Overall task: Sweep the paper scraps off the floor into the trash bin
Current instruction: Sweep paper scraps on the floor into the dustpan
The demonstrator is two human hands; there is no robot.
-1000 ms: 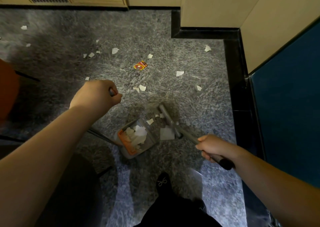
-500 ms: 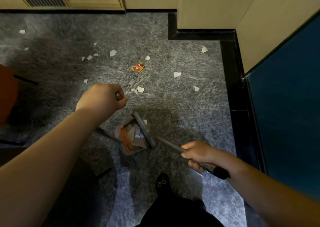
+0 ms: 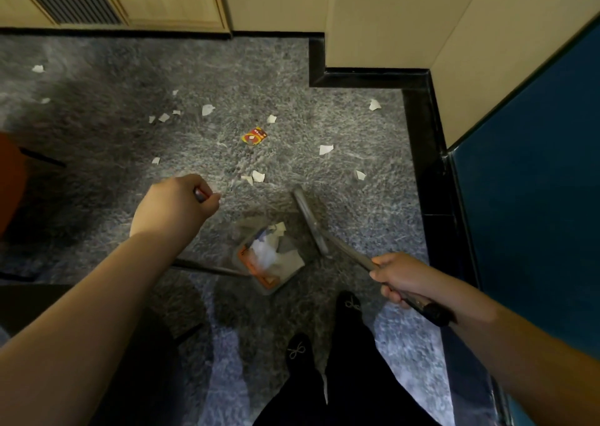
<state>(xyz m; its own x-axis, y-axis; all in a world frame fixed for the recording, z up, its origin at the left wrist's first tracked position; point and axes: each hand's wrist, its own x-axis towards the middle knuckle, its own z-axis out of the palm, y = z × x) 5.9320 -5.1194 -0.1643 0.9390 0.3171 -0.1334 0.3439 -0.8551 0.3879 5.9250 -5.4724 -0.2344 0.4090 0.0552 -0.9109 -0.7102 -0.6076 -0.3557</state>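
My left hand (image 3: pixel 172 206) is closed on the top of the long dustpan handle (image 3: pixel 207 269). The grey dustpan (image 3: pixel 271 257) sits on the grey speckled floor and holds white paper scraps and an orange piece. My right hand (image 3: pixel 401 278) grips the broom handle (image 3: pixel 428 310). The broom head (image 3: pixel 310 222) rests on the floor just right of the pan's mouth. Several white paper scraps (image 3: pixel 325 149) and a red-yellow wrapper (image 3: pixel 255 135) lie scattered farther out. No trash bin is in view.
A black skirting (image 3: pixel 422 140) edges beige walls at the back and right. A blue panel (image 3: pixel 532 179) stands on the right. An orange object (image 3: pixel 11 179) is at the left edge. My dark-trousered legs and shoes (image 3: pixel 297 351) stand just behind the pan.
The broom head pushed scraps into the dustpan, then swung back out to the right of it. The large scrap that lay beside the pan is now inside it.
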